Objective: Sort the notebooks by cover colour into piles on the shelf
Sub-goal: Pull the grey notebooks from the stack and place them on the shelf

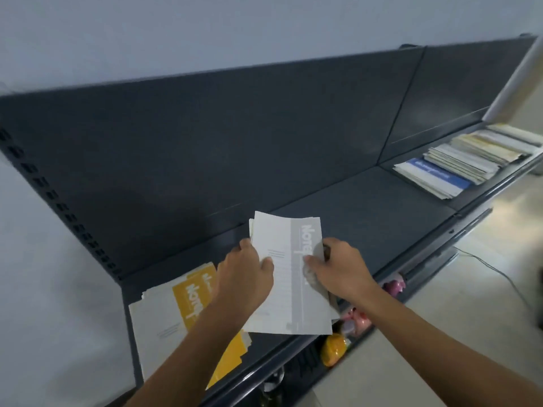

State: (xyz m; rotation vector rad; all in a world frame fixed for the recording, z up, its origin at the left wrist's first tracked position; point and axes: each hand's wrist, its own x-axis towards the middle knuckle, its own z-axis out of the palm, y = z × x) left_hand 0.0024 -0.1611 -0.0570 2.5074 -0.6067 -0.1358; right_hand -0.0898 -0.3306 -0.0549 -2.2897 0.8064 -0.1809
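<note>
I hold a small stack of notebooks above the dark shelf (382,218). The top one is a grey-and-white notebook (289,292). My left hand (246,274) grips the stack's left edge, thumb on the cover. My right hand (340,265) grips its right edge over the grey band. A pile of yellow-and-white notebooks (173,315) lies at the shelf's left end, partly hidden under my left forearm. At the far right lies a spread row of mixed notebooks (458,163), with a blue-and-white notebook (435,174) at its near end.
The shelf's dark back panel (235,142) rises behind, with a slotted upright at the left. Below the front rail (411,259) a lower shelf holds pink toys (355,318) and a yellow toy (333,349). A cable (499,274) lies on the pale floor.
</note>
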